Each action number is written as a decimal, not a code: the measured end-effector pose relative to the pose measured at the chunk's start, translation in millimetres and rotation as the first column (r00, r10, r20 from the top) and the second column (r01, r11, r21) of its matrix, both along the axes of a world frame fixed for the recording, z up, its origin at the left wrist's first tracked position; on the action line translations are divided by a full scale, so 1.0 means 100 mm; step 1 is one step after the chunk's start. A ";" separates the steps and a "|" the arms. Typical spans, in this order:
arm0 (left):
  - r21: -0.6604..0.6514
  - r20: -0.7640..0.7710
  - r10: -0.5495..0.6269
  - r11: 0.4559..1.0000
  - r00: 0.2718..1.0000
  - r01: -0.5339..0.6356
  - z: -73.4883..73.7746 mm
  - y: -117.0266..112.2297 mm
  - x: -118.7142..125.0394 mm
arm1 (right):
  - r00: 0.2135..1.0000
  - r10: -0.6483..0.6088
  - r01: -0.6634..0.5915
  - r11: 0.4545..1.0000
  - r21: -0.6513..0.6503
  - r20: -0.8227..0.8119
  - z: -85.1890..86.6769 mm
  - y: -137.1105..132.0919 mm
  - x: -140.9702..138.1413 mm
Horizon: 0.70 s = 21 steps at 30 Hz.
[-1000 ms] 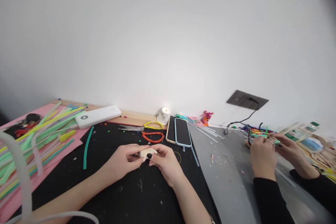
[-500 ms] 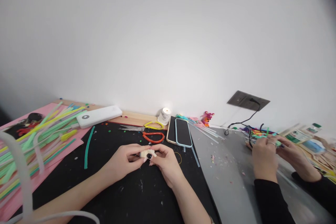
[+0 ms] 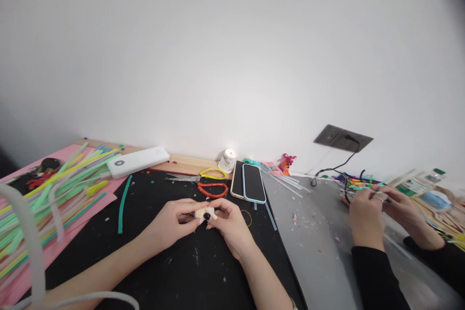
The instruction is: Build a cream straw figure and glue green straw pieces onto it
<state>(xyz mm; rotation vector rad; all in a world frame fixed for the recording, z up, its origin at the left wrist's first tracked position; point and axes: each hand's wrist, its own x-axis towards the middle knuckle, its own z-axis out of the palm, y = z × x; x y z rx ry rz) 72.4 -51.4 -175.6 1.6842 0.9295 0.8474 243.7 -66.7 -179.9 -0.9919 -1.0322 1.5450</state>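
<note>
Between my two hands, above the black mat point(image 3: 174, 271), is a small cream-coloured craft figure point(image 3: 200, 213) with a round black spot on its front. My left hand point(image 3: 178, 220) pinches its left side between thumb and fingers. On the other side, my right hand point(image 3: 228, 225) grips it the same way, fingertips close to the black spot. Much of the figure is hidden by my fingers. Just beyond lie scissors point(image 3: 212, 190) with one red and one yellow handle. A teal pipe cleaner point(image 3: 124, 205) rests to the left.
Many coloured pipe cleaners point(image 3: 72, 189) cover pink paper at left, beside a white power bank point(image 3: 140, 162). Two phones point(image 3: 254, 183) and a white cup point(image 3: 227, 161) stand behind. At right a co-worker's hands point(image 3: 370, 218) work over the grey table point(image 3: 312, 252), near a bottle point(image 3: 417, 183).
My hands and the cream figure stay almost in place. The co-worker's fingers at right have shifted slightly.
</note>
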 end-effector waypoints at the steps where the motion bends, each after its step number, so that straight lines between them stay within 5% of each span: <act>1: 0.006 0.007 -0.005 1.000 1.000 0.005 -0.01 0.00 0.00 | 1.000 -0.001 0.001 1.000 0.000 0.001 0.01 0.00 0.00; 15: 0.024 -0.061 0.053 0.998 0.997 -0.052 0.04 0.00 0.00 | 0.939 -0.134 0.085 0.983 0.162 0.317 0.14 -0.02 -0.01; 21: -0.018 -0.001 0.167 0.986 0.986 -0.167 0.02 0.01 -0.02 | 0.825 -0.377 0.260 0.915 0.309 0.421 0.24 0.02 0.10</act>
